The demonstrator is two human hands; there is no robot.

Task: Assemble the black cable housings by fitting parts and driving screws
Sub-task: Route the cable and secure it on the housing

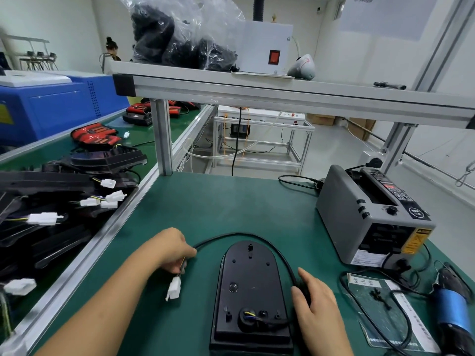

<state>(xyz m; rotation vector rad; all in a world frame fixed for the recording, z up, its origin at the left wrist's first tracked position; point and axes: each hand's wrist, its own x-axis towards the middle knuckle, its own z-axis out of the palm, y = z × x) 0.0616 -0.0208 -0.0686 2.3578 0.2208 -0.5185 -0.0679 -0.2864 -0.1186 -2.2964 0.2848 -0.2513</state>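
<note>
Green bench (231,206), seen from the head camera. A grey tape machine (372,217) stands at its right edge, and a heap of black parts (51,201) lies on the neighbouring belt to the left. The black housing (250,291) lies flat at the near centre of the bench, between the two hands. Its cable (257,236) leaves a round port at the near end and loops round the far end. The left hand (174,249) grips the cable's free end, with the white plug (173,289) hanging below it. The right hand (316,299) rests on the cable at the housing's right edge; whether it pinches the cable cannot be told. The blue screwdriver (449,307) lies untouched at far right. The screw holes look empty, so assembly appears to be early: the cable is fitted, while the closing parts and all screws remain.
</note>
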